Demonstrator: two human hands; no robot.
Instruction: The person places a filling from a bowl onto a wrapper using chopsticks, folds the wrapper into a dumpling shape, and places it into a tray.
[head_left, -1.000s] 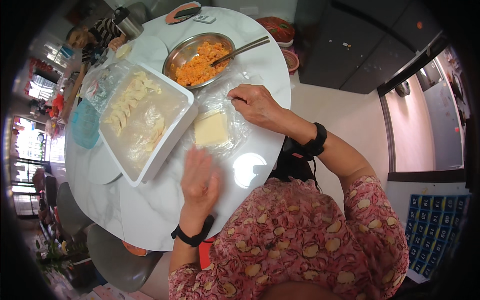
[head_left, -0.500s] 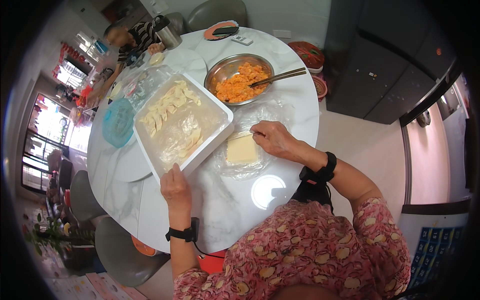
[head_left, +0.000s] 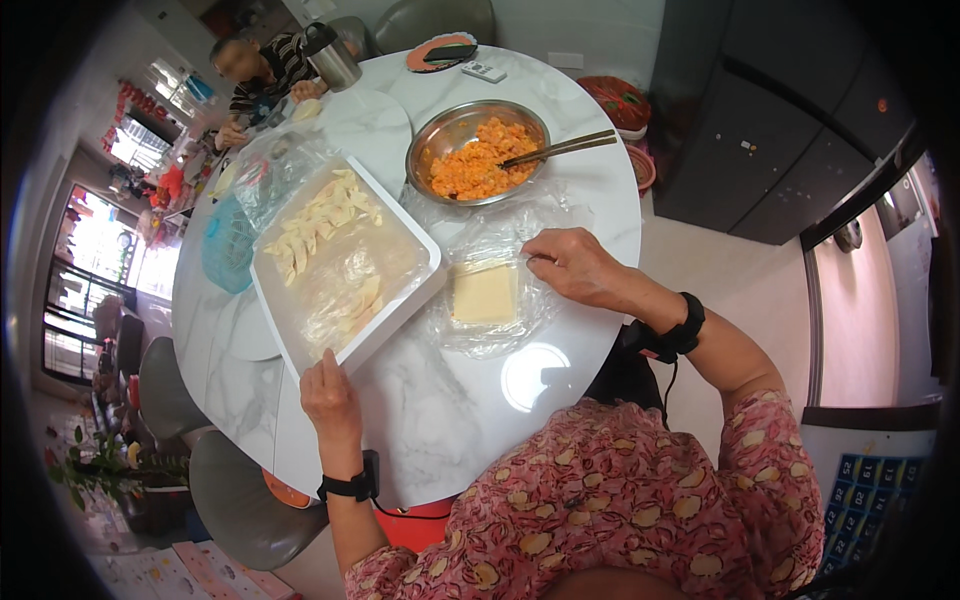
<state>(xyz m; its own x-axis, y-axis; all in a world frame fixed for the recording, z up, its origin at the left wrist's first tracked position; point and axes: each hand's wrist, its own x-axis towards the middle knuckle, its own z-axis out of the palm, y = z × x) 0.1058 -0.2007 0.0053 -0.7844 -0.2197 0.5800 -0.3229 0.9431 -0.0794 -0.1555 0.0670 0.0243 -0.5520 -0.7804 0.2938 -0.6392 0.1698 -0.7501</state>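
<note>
My left hand [head_left: 330, 400] grips the near corner of a white rectangular tray [head_left: 398, 314], its fingers bent over the rim. Folded dumplings [head_left: 330, 222] lie inside, mostly along the far side, with several near the front wall and clear plastic film between them. A stack of square, pale yellow dumpling wrappers [head_left: 485, 294] rests on a crumpled clear plastic bag [head_left: 465, 340] right of the tray. Just right of the stack, my right hand [head_left: 580, 266] is closed in a pinch on the edge of that bag.
Beyond the wrappers, a steel bowl [head_left: 422, 140] holds orange filling with chopsticks [head_left: 570, 147] leaning on its rim. A teal mesh cover [head_left: 228, 245] and more plastic bags [head_left: 275, 175] lie left of the tray. Another person [head_left: 275, 75] sits across the table near a steel jug [head_left: 338, 68].
The tray and my left hand have shifted left. My right hand has moved right, away from the wrappers, and the plastic beside it is drawn out. The other person's arm has pulled back.
</note>
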